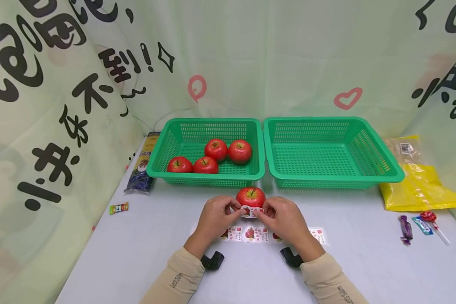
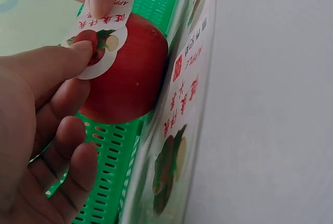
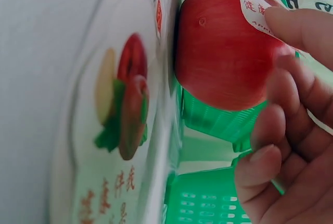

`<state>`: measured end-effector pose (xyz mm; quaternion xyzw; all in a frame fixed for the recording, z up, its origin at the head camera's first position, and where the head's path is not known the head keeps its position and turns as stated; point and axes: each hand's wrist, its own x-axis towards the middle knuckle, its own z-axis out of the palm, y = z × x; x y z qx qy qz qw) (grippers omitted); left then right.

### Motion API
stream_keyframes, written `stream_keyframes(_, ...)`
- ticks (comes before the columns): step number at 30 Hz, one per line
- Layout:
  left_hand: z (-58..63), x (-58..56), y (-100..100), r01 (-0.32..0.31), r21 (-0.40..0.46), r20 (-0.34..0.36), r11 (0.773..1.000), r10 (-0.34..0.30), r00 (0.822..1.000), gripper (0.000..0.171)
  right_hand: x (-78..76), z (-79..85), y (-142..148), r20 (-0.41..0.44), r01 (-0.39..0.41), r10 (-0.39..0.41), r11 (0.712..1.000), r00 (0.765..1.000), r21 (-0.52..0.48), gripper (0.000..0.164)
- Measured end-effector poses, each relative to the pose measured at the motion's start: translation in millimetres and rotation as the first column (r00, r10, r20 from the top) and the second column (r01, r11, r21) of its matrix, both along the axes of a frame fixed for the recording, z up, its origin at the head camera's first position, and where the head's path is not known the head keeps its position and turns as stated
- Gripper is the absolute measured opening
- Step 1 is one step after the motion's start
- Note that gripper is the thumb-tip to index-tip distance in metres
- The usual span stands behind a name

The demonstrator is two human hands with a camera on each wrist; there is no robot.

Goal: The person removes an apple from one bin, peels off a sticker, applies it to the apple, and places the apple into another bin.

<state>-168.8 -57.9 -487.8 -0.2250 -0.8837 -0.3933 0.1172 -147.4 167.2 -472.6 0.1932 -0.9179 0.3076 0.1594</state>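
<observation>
A red apple stands upright on the white table in front of the baskets. Against its near side is a white sticker with a fruit picture and red print. My left hand holds the sticker's left, rounded end, thumb on its printed face. At the other end, my right hand holds it, its thumb over the print in the right wrist view. The remaining fingers of both hands bend loosely beside the apple. Under the hands lies a strip of similar stickers, partly covered by the wrists.
Several apples lie in the left green basket; beside it is the right green basket. A dark pouch and small candy lie left. On the right are a yellow bag, wrapped sweets and a lollipop.
</observation>
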Motion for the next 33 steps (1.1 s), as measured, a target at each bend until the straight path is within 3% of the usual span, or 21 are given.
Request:
stream_keyframes(3, 0.6, 0.6, 0, -0.011, 0.016, 0.008, 1.000, 0.011, 1.000, 0.020, 0.2, 1.9, -2, 0.048, 0.066, -0.066, 0.998, 0.997, 0.003, 0.031)
stream_keyframes(7, 0.3, -0.6, 0, -0.020, 0.060, 0.039, 0.998, 0.018, 0.999, 0.034, -0.2, 2.1, -2, 0.129, 0.108, -0.103, 0.994, 0.986, -0.032, 0.051)
stream_keyframes(12, -2.1, -3.9, -1, 0.013, 0.135, 0.113, 0.991, -0.029, 0.993, 0.058, -3.0, -0.5, -2, 0.226, 0.076, -0.058, 0.994, 0.972, -0.072, 0.075)
stream_keyframes(15, -2.0, -4.8, -1, 0.041, 0.131, 0.164, 0.991, -0.063, 0.984, 0.068, -3.8, -1.2, -2, 0.279, 0.052, -0.026, 0.995, 0.960, -0.086, 0.082)
stream_keyframes(21, -0.2, -4.2, -2, 0.085, 0.088, 0.252, 0.992, -0.105, 0.962, 0.077, -3.1, -1.0, -2, 0.310, 0.048, -0.014, 0.994, 0.951, -0.102, 0.076)
stream_keyframes(27, 1.7, -2.7, -7, 0.093, 0.043, 0.225, 0.995, -0.101, 0.969, 0.067, -3.1, -1.4, -1, 0.289, 0.011, 0.028, 0.991, 0.957, -0.133, 0.069)
stream_keyframes(33, 0.7, -3.5, -10, 0.116, 0.118, 0.258, 0.986, -0.143, 0.956, 0.064, -3.7, -2.8, 0, 0.273, -0.018, 0.063, 0.986, 0.960, -0.164, 0.065)
